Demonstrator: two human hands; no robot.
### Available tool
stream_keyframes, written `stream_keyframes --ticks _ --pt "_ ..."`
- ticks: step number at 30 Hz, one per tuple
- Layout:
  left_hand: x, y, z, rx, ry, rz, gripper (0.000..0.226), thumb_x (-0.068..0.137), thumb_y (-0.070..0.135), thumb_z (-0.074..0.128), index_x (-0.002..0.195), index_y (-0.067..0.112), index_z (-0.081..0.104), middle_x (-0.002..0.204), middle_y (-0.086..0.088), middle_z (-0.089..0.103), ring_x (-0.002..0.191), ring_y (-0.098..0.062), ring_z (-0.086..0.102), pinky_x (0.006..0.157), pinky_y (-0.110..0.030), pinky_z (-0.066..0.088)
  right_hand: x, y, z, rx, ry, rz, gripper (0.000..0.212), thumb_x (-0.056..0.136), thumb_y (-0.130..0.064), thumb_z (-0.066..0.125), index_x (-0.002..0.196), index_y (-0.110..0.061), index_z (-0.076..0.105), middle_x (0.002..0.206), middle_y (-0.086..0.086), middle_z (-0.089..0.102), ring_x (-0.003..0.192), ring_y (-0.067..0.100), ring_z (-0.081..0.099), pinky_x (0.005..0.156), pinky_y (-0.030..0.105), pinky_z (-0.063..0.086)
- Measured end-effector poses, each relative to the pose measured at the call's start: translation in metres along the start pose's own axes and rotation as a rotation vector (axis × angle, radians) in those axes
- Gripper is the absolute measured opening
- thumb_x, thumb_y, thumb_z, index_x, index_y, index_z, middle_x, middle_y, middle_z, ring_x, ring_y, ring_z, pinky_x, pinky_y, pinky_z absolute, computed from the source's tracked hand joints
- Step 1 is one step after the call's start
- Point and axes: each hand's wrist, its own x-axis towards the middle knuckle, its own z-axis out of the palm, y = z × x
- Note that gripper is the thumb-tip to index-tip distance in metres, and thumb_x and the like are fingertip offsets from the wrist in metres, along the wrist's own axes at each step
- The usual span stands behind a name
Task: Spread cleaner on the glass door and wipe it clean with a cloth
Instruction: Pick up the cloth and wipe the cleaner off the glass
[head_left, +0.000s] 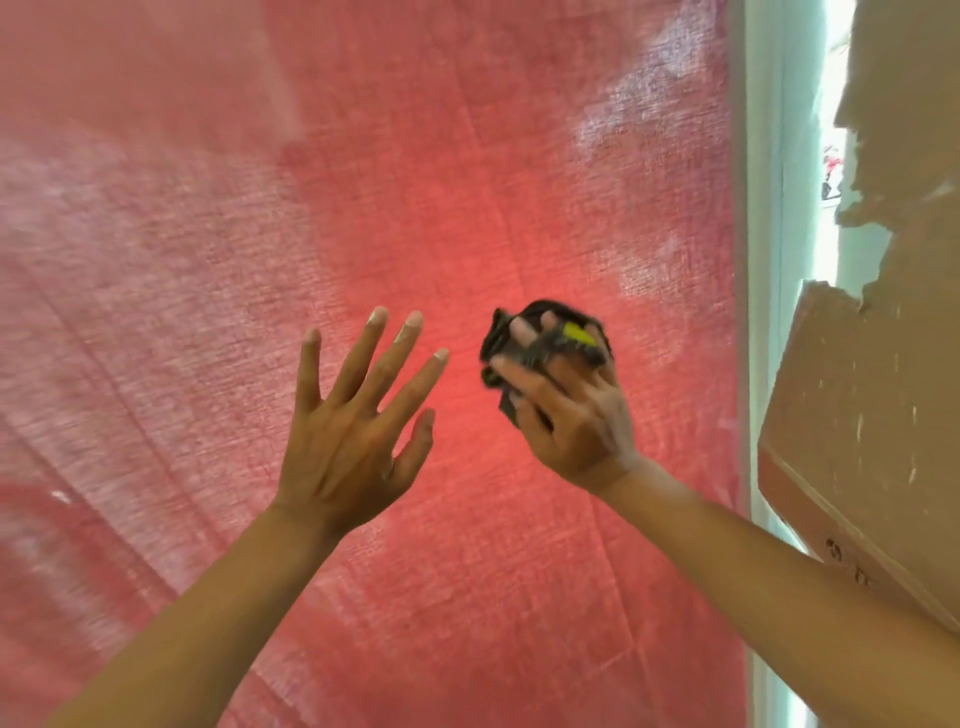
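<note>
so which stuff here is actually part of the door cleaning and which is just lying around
Part of the job:
- glass door, hazy with whitish smears, red fabric behind it
- dark cloth, bunched in the right hand
- left hand, fingers spread, white residue on the fingertips

Just there:
- torn cardboard at the right
- white door frame

Two bare forearms, no sleeves, left hand (349, 415) fingers (410, 332) tipped with white residue

I count, placed against the glass door (467, 182): two hands before it | one dark cloth (540, 338) | one cardboard sheet (872, 415) right.
</note>
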Motion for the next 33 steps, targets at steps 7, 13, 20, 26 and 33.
stream_keyframes --ticks 7,13,20,26,33 --pt "0.003 -0.021 -0.013 0.018 0.052 -0.063 0.050 0.105 0.029 0.055 0.153 0.014 0.051 0.165 -0.014 0.036 0.156 -0.037 0.027 0.123 -0.068 0.016 0.101 -0.024 0.015 0.112 0.382 0.555 0.032 0.103 -0.018 0.058 0.133 -0.011 0.067 0.154 0.014 0.050 0.151 0.034 0.036 0.118 0.051 0.037" --pt "-0.018 -0.067 -0.037 0.095 0.057 -0.112 0.053 0.106 0.030 0.051 0.156 0.015 0.045 0.167 -0.015 0.032 0.157 -0.037 0.025 0.124 -0.067 0.015 0.067 -0.052 0.023 0.060 0.021 -0.207 0.026 0.099 -0.022 0.066 0.123 -0.020 0.076 0.145 0.003 0.061 0.140 0.029 0.053 0.117 0.059 0.036" --pt "-0.027 -0.100 -0.053 0.123 0.116 -0.179 0.054 0.106 0.030 0.051 0.157 0.014 0.042 0.167 -0.016 0.031 0.156 -0.038 0.025 0.124 -0.066 0.014 0.175 -0.080 0.038 0.065 0.235 0.087 0.038 0.105 -0.025 0.058 0.141 -0.014 0.063 0.150 0.002 0.057 0.147 0.025 0.045 0.114 0.053 0.040" --pt "-0.050 -0.110 -0.060 0.126 0.099 -0.237 0.052 0.107 0.029 0.049 0.156 0.012 0.045 0.167 -0.016 0.030 0.156 -0.038 0.024 0.123 -0.069 0.015 0.071 -0.127 0.051 0.071 0.064 -0.085 0.037 0.103 -0.024 0.063 0.139 -0.018 0.065 0.152 0.002 0.054 0.146 0.028 0.045 0.113 0.062 0.038" --pt "-0.055 -0.126 -0.070 0.114 0.116 -0.261 0.053 0.108 0.029 0.047 0.158 0.013 0.041 0.169 -0.014 0.028 0.157 -0.038 0.022 0.124 -0.068 0.010 0.161 -0.135 0.062 0.064 0.183 0.015 0.035 0.107 -0.025 0.057 0.140 -0.016 0.064 0.150 0.004 0.057 0.145 0.028 0.046 0.115 0.061 0.036"
